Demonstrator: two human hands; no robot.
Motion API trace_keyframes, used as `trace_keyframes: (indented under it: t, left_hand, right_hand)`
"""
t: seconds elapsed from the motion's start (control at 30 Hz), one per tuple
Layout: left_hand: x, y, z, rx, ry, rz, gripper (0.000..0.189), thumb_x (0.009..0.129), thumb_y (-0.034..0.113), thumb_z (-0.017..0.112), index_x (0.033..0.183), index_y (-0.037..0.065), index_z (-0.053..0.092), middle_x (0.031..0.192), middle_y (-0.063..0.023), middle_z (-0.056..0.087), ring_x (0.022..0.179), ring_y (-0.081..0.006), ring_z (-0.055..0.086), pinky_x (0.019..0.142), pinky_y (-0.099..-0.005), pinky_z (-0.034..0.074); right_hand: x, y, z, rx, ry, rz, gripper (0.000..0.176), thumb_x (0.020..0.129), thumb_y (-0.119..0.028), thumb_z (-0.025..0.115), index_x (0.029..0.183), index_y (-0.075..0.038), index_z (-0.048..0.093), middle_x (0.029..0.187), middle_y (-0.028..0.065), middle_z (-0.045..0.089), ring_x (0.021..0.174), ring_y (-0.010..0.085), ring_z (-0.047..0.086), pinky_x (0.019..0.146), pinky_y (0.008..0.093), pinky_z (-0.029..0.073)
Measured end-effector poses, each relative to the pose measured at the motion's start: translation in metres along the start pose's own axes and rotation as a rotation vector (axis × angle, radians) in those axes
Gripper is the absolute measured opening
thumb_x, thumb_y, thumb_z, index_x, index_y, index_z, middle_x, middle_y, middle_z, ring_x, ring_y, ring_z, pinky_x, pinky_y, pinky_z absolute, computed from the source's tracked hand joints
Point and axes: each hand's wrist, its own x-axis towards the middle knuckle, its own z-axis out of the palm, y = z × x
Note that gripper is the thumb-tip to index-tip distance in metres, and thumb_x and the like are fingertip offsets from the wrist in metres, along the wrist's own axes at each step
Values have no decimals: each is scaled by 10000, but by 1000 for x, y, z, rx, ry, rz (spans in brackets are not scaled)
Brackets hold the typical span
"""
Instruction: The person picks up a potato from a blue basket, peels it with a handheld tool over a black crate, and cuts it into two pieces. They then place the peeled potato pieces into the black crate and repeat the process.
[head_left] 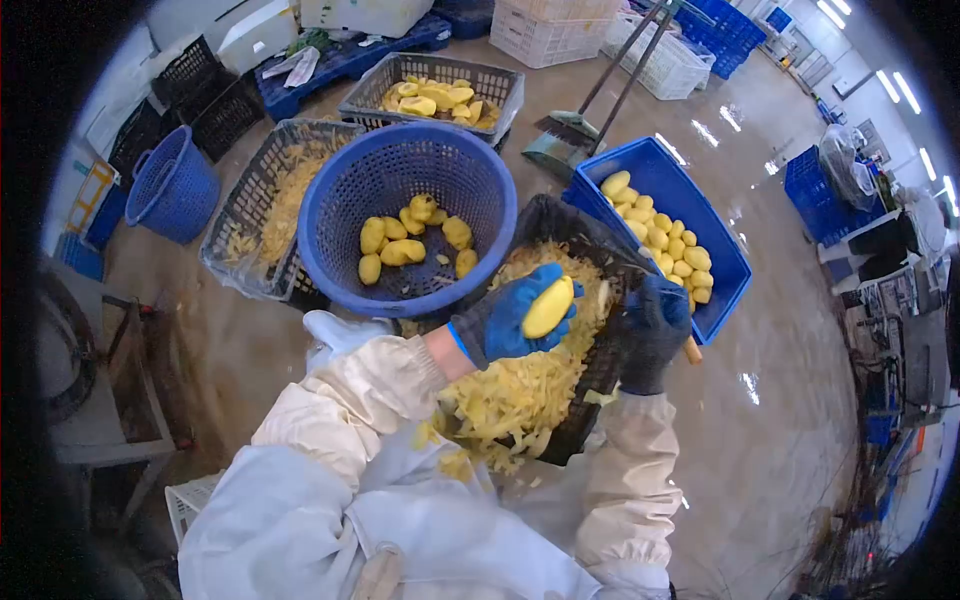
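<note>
My left hand [498, 318], in a blue and dark glove, is closed around a smooth yellow peeled potato [548, 307]. It is held above a heap of potato peelings [520, 395] in a black crate [578, 420]. To the right, my right hand [652, 330] in a dark glove is curled shut around a tool with a wooden handle [692, 350]. Only the handle's end shows; the tool's working end is hidden. Several rough-skinned potatoes [402, 251] lie in a blue perforated basket [335, 265]. Several smooth peeled potatoes [672, 240] lie in a blue bin [728, 275].
Behind the basket, a grey crate [365, 100] holds yellow pieces. Another crate [225, 235] at left contains peelings. A long-handled broom and dustpan [565, 140] stand beyond the bin. Another blue basket [175, 190] sits farther left on the wet floor [780, 400].
</note>
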Motion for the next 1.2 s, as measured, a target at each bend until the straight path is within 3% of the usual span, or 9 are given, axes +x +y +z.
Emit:
trace_keyframes:
  t: [0.1, 0.17, 0.23, 0.4, 0.5, 0.8, 0.97, 1.03, 1.2]
  left_hand:
    - [-2, 8, 16, -86, 100, -4, 469, 924, 510, 439, 1072, 85, 572, 831, -67, 616, 672, -175, 610, 519, -297, 518]
    - [-4, 8, 12, 261, 62, 134, 483, 934, 493, 438, 1128, 69, 562, 826, -56, 604, 675, -148, 601, 533, -279, 515]
    - [-9, 5, 20, 709, 71, 336, 483, 940, 474, 440, 1161, 59, 551, 827, -48, 598, 685, -131, 596, 539, -266, 510]
    - [-14, 5, 42, 773, 212, 447, 484, 954, 422, 448, 1231, 31, 521, 829, -38, 585, 706, -89, 580, 562, -239, 497]
    - [6, 6, 19, 1241, 232, 874, 434, 983, 336, 412, 1252, 8, 504, 1012, -58, 610, 792, -85, 569, 742, -259, 497]
    - [-1, 3, 27, 1509, 196, 918, 391, 981, 278, 427, 1244, 1, 509, 1107, -72, 604, 801, -98, 556, 770, -266, 479]
    - [-11, 12, 31, 805, 148, 467, 379, 949, 336, 495, 1165, 28, 543, 1009, -71, 613, 790, -128, 591, 688, -268, 507]
    - [-8, 15, 27, 450, 106, 231, 385, 939, 368, 507, 1136, 40, 550, 977, -73, 614, 792, -146, 606, 648, -270, 516]
    - [-8, 11, 26, 249, 110, 128, 389, 924, 411, 515, 1095, 64, 553, 880, -54, 598, 719, -163, 599, 553, -257, 506]
  right_hand:
    - [-1, -7, -1, -257, -47, -233, 103, 824, -78, 668, 901, -38, 613, 726, 34, 612, 539, 87, 527, 452, 204, 395]
    - [-20, -18, 17, 183, -107, 374, 109, 830, -93, 662, 906, -35, 611, 683, 39, 596, 515, 98, 532, 421, 207, 386]
    - [-23, -22, 19, 136, -234, 361, 106, 847, -110, 641, 904, -26, 609, 650, 42, 577, 504, 101, 529, 421, 206, 389]
    - [5, 3, 0, -413, -136, -425, 89, 857, -101, 611, 882, -15, 612, 643, 48, 574, 482, 100, 510, 423, 215, 400]
    - [-19, -35, 21, 85, -226, 416, 57, 835, -95, 632, 821, -44, 612, 608, 24, 567, 426, 87, 468, 385, 209, 365]
    - [-9, -11, -6, -238, -392, 232, 32, 821, -84, 594, 835, -77, 623, 665, 21, 554, 542, 108, 520, 497, 231, 402]
    - [19, 16, -33, -721, -194, -404, 96, 798, -62, 591, 881, -88, 632, 729, 46, 587, 586, 134, 558, 530, 240, 444]
    - [2, -6, -11, 175, -128, 379, 59, 844, -94, 589, 883, -63, 620, 671, 35, 577, 508, 111, 522, 444, 215, 401]
    - [-9, -28, 6, 169, -175, 439, 112, 883, -168, 606, 883, -61, 575, 629, -24, 517, 474, 38, 446, 400, 157, 326]
